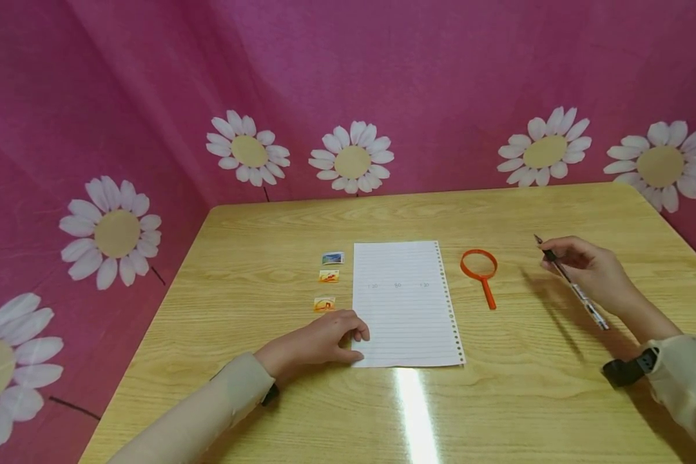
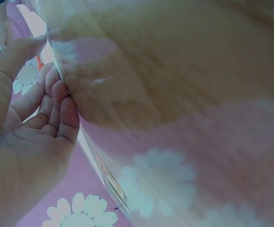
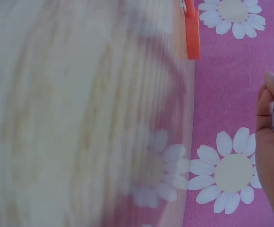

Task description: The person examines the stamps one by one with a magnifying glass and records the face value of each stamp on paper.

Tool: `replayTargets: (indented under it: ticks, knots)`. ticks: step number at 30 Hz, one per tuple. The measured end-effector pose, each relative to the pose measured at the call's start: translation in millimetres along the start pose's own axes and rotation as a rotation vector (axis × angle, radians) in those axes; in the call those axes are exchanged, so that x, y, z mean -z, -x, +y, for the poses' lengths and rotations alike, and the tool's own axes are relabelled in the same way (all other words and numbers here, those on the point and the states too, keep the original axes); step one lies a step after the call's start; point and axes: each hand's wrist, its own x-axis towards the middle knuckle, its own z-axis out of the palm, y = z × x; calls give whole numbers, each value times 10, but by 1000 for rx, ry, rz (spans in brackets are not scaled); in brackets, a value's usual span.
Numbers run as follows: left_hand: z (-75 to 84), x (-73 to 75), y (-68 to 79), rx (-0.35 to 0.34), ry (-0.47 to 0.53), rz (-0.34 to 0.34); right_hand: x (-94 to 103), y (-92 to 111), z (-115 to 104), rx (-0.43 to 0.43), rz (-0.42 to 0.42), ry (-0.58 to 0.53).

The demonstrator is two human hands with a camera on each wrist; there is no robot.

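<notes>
My right hand [image 1: 594, 274] pinches a pen [image 1: 582, 301] with a clear barrel and black grip, raised over the right side of the table, its tip pointing up and away. In the right wrist view the thumb and index finger [image 3: 264, 111] meet, and the pen is out of sight. My left hand [image 1: 325, 338] rests by the lower left edge of a lined sheet of paper [image 1: 403, 328], fingers loosely bent, fingertips at the paper. Faint handwritten numbers [image 1: 397, 285] run across its middle. In the left wrist view the fingertips touch the surface.
Three small stamps [image 1: 328, 276], one blue and two yellow and red, lie left of the paper. An orange magnifying glass [image 1: 484, 283] lies between the paper and my right hand. A pink curtain [image 1: 441, 71] with daisies hangs behind the wooden table [image 1: 499, 399].
</notes>
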Motion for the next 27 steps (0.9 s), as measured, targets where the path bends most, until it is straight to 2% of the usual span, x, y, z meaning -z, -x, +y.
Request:
replayTargets:
  ticks: [4, 14, 22, 27]
  knots:
    - [6, 0, 5, 0, -6, -2, 26, 19, 2, 8, -13, -67]
    - [28, 16, 14, 17, -6, -1, 46, 11, -15, -62, -40, -81]
    - [25, 26, 19, 24, -1, -8, 14, -100, 68, -34, -114, -1]
    - [13, 13, 12, 28, 9, -17, -19, -203, 99, -44, -169, 179]
